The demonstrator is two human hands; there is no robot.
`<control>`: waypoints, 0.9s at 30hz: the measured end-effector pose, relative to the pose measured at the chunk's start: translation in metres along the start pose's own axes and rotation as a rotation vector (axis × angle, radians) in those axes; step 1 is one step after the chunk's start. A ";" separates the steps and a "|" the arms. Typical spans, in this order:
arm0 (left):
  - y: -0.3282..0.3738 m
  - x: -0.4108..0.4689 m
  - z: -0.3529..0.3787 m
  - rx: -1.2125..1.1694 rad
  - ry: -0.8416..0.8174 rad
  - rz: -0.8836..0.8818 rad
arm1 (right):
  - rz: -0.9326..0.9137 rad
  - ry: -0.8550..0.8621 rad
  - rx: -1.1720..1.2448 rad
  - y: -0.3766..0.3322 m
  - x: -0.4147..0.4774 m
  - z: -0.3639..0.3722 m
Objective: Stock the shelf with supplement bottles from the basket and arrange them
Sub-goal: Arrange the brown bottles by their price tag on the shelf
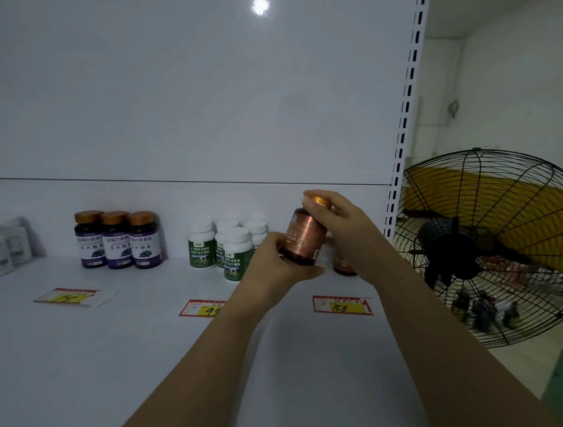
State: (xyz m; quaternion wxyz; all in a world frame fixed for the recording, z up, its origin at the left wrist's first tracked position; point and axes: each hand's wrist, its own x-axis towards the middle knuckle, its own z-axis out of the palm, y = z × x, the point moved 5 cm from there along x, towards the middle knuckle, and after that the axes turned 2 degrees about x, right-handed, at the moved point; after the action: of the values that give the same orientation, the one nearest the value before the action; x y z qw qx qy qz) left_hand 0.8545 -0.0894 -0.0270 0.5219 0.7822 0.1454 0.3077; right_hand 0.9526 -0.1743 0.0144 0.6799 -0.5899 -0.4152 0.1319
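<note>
Head cam: copper bottle [302, 236] held up off the shelf [150, 350], slightly tilted, btw both hands. L hand [276, 262] fingers wrap its lower body, thumb under the base. R hand [335, 217] fingertips grip the gold cap [318, 201] from above. Behind the R wrist a 2nd copper bottle [343, 265] stands on the shelf, partly hidden. Just left of the L fingers: green-label bottles [236, 255] w/ white caps, clustered. Further left: 3 purple-label bottles [117, 240] in a row. Below the fingers: "158" price tag [342, 305] flat on the shelf. Fan [490, 244] right of the R arm.
</note>
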 end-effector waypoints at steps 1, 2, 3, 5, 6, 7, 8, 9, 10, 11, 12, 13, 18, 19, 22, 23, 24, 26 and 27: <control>0.000 0.000 0.000 -0.014 0.005 -0.005 | -0.015 0.014 0.000 0.000 0.000 -0.002; -0.002 0.001 0.001 -0.049 -0.016 -0.014 | -0.018 0.016 0.034 0.000 0.000 -0.004; -0.003 0.001 0.002 -0.100 -0.057 -0.027 | -0.011 0.006 0.086 0.000 0.001 -0.006; -0.004 0.000 0.006 -0.203 -0.152 -0.051 | 0.003 -0.032 0.170 0.000 0.002 -0.007; -0.003 -0.001 0.007 -0.225 -0.175 -0.042 | 0.009 -0.052 0.194 -0.001 0.003 -0.007; -0.002 -0.001 0.006 -0.209 -0.169 -0.024 | 0.013 -0.074 0.204 -0.001 0.003 -0.005; -0.001 -0.001 0.004 -0.164 -0.138 -0.004 | 0.013 -0.091 0.194 -0.001 0.002 -0.003; -0.001 0.000 0.002 -0.109 -0.093 0.006 | 0.012 -0.102 0.161 -0.002 0.002 0.000; -0.001 0.000 0.000 -0.065 -0.049 0.007 | 0.008 -0.099 0.106 -0.002 0.000 0.002; -0.001 0.000 -0.001 -0.049 -0.023 -0.001 | -0.001 -0.081 0.046 -0.003 -0.001 0.003; -0.002 0.000 -0.001 -0.046 -0.020 -0.008 | -0.015 -0.056 0.003 -0.004 -0.002 0.002; -0.001 0.000 0.000 -0.044 -0.034 -0.014 | -0.029 -0.029 -0.016 -0.005 -0.002 0.001; -0.001 -0.003 0.005 -0.054 -0.139 0.001 | -0.033 0.028 -0.022 -0.006 -0.003 -0.006; -0.001 -0.001 0.003 -0.058 -0.116 0.010 | -0.044 0.023 -0.022 -0.006 -0.002 -0.005; 0.001 0.004 -0.010 -0.066 0.049 0.088 | -0.103 -0.091 -0.021 -0.011 -0.004 0.006; 0.002 0.004 -0.016 -0.065 0.113 0.118 | -0.131 -0.165 -0.038 -0.015 -0.006 0.013; 0.004 0.005 -0.021 -0.061 0.172 0.157 | -0.155 -0.242 -0.059 -0.018 -0.008 0.020; 0.006 0.005 -0.030 -0.025 0.281 0.254 | -0.189 -0.368 -0.097 -0.020 -0.012 0.035; 0.007 0.004 -0.032 0.007 0.327 0.290 | -0.198 -0.406 -0.109 -0.020 -0.014 0.041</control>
State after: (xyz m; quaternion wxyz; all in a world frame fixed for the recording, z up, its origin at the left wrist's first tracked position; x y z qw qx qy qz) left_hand 0.8365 -0.0669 -0.0110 0.4388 0.7366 0.1149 0.5017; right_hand 0.9084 -0.1609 0.0255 0.5591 -0.5435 -0.6059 0.1580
